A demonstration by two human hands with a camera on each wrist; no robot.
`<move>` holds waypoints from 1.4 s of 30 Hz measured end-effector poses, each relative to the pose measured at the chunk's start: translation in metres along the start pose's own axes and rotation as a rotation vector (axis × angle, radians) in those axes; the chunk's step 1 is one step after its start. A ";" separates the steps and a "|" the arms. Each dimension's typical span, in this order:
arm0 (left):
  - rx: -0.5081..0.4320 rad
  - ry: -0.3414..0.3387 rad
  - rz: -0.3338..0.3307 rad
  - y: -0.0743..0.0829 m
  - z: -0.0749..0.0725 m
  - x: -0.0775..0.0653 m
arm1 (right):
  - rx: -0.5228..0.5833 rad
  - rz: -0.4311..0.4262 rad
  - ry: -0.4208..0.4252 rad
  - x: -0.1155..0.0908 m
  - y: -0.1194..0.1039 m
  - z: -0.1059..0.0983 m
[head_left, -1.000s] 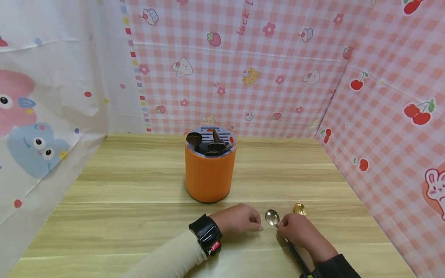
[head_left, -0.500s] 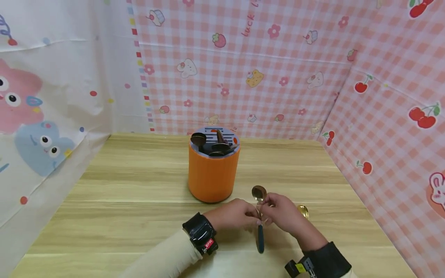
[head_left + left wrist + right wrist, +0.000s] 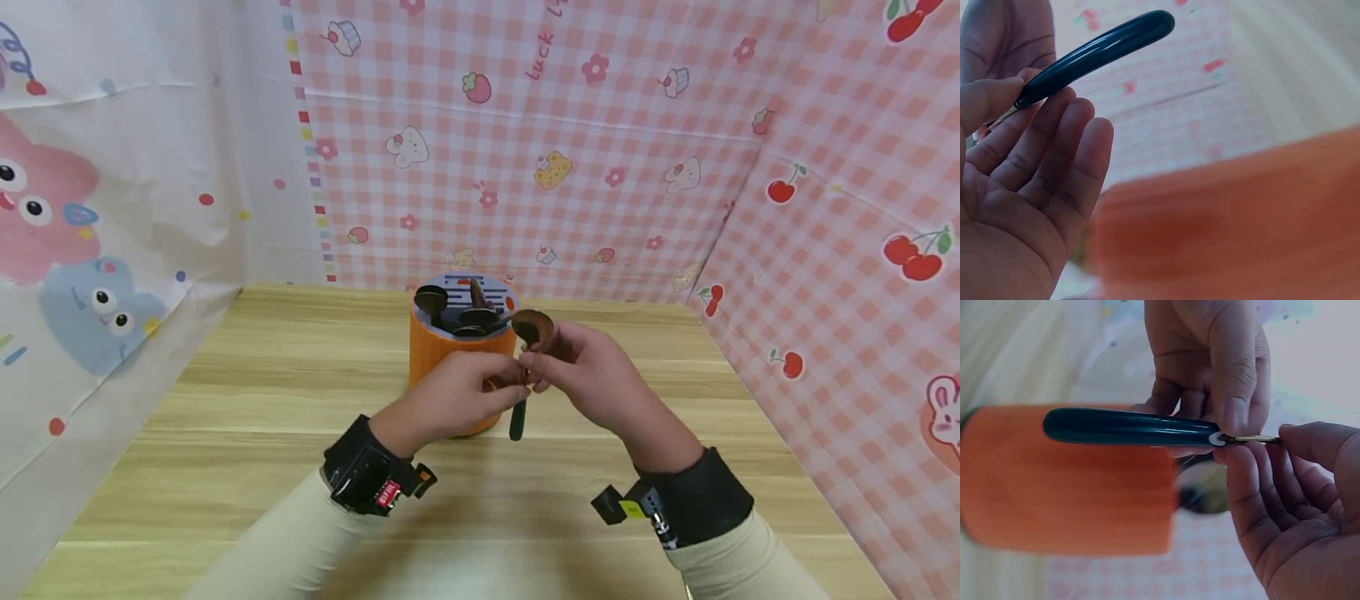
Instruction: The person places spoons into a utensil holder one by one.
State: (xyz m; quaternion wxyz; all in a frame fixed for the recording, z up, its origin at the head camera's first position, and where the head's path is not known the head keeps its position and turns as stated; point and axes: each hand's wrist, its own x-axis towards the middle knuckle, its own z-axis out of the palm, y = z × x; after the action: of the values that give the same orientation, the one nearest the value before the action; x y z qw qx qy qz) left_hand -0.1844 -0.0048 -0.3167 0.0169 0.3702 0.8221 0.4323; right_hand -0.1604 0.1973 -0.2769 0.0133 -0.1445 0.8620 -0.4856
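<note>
In front of the orange cutlery holder [image 3: 427, 354], both hands hold one spoon upright, its bowl [image 3: 533, 327] on top and its dark green handle [image 3: 517, 421] pointing down. My left hand [image 3: 467, 385] pinches the spoon where handle meets metal; the right wrist view shows that thumb on the joint. Higher up, my right hand [image 3: 596, 371] pinches the thin metal neck [image 3: 1257, 439] between thumb and fingers. The handle's rounded end [image 3: 1154, 28] sticks out freely in the left wrist view. Several spoons and other utensils [image 3: 431, 302] stand in the holder's slotted grey top [image 3: 468, 287].
The wooden table [image 3: 300, 367] stretches around the holder. Behind it hangs a pink checked cloth [image 3: 450, 150], with another checked cloth [image 3: 847, 275] at the right and a white printed cloth [image 3: 187, 142] at the left.
The right hand has lifted the spoon off the table, and the left hand has taken hold of it too. Both hands have carried it up and left to the holder. The other gold spoon is now out of sight.
</note>
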 end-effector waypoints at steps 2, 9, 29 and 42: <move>0.000 0.042 0.019 0.008 -0.018 -0.002 | 0.019 -0.045 0.011 0.007 -0.018 0.000; 0.022 0.206 0.063 0.024 -0.067 -0.003 | -0.023 -0.230 0.058 0.033 -0.066 0.000; 0.108 0.458 -0.118 -0.009 -0.085 0.006 | -0.186 -0.143 0.091 0.075 -0.065 0.031; 0.011 0.464 -0.089 0.001 -0.066 0.001 | -0.226 -0.097 0.140 0.058 -0.053 0.017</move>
State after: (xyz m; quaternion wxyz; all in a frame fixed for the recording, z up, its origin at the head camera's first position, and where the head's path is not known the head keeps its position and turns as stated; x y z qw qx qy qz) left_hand -0.2081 -0.0501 -0.2744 -0.1553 0.2242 0.8218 0.5002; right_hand -0.2010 0.1423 -0.2348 -0.0867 -0.1522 0.9022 -0.3942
